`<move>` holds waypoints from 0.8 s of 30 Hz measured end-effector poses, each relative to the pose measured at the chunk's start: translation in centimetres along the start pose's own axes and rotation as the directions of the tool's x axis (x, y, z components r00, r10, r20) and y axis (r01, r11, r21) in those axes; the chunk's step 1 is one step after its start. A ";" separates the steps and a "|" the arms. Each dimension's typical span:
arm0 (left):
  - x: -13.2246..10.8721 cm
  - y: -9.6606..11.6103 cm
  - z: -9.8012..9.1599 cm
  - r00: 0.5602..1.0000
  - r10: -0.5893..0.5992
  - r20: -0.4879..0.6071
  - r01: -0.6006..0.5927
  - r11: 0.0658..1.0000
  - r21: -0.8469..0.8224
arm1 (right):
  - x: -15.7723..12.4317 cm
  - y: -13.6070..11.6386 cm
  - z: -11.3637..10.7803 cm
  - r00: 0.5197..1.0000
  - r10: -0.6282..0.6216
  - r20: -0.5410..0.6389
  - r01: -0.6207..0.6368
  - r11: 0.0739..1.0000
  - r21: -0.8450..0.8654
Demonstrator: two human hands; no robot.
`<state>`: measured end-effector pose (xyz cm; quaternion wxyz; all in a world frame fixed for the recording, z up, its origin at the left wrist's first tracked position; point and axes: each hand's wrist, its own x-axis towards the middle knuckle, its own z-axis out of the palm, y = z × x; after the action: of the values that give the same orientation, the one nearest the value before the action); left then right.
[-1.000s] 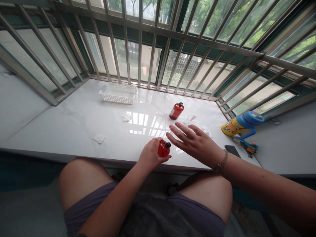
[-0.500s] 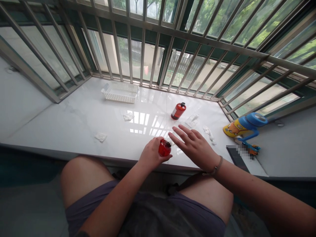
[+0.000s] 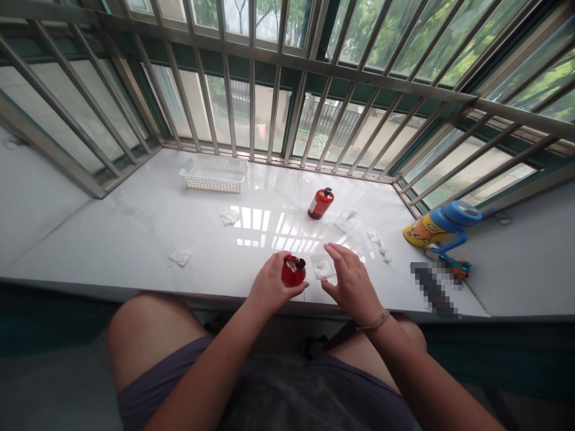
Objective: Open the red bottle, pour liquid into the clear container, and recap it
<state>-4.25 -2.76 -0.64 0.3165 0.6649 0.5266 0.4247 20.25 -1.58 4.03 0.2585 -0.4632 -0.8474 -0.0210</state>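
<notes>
My left hand point(image 3: 268, 286) is wrapped round a red bottle with a black neck point(image 3: 291, 273) near the front edge of the white counter point(image 3: 135, 239). Just right of that bottle, my right hand point(image 3: 353, 281) is held with its fingers curved and apart, nothing between them. A small clear plastic piece point(image 3: 322, 267) lies between the two hands, close to the right fingertips. Farther back stands a second red bottle with a black cap point(image 3: 320, 204). Crumpled clear plastic point(image 3: 345, 219) lies to its right.
A white perforated basket point(image 3: 214, 175) sits at the back left. Crumpled white tissues point(image 3: 230, 217) point(image 3: 180, 257) lie on the left, and another point(image 3: 379, 244) on the right. A yellow and blue bottle point(image 3: 435, 224) stands at the right. Metal bars line the window behind.
My right hand has drawn back and down, its outstretched fingers now curved, and the clear plastic piece shows more fully. The red bottle in my left hand is turned more upright.
</notes>
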 end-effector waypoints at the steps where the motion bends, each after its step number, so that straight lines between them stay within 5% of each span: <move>1: 0.0 0.0 -0.1 1.000 -0.010 -0.005 0.010 1.000 -0.016 | -0.6 0.3 0.3 0.999 0.037 -0.017 -0.036 0.999 0.036; 5: 0.0 -0.1 -0.6 0.998 -0.054 -0.015 0.053 0.997 -0.053 | -2.6 1.8 1.5 0.972 0.233 -0.038 -0.224 0.960 0.171; 11: -0.1 0.0 -0.6 0.996 -0.084 -0.017 0.083 0.996 -0.032 | -4.0 3.5 2.4 0.860 0.505 0.076 -0.500 0.801 0.329; 19: -0.2 -0.2 -0.6 0.994 -0.096 -0.053 0.095 0.995 -0.026 | -1.2 7.9 2.3 0.879 0.476 -0.002 -0.468 0.865 0.178; 24: -0.5 -0.4 -0.6 0.991 -0.118 -0.069 0.116 0.993 -0.030 | 2.1 11.6 2.5 0.864 0.500 0.054 -0.502 0.853 0.141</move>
<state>-5.05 -3.21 -0.82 0.3307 0.6135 0.5699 0.4354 27.52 7.39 0.44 0.2828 -0.6471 -0.6987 0.1145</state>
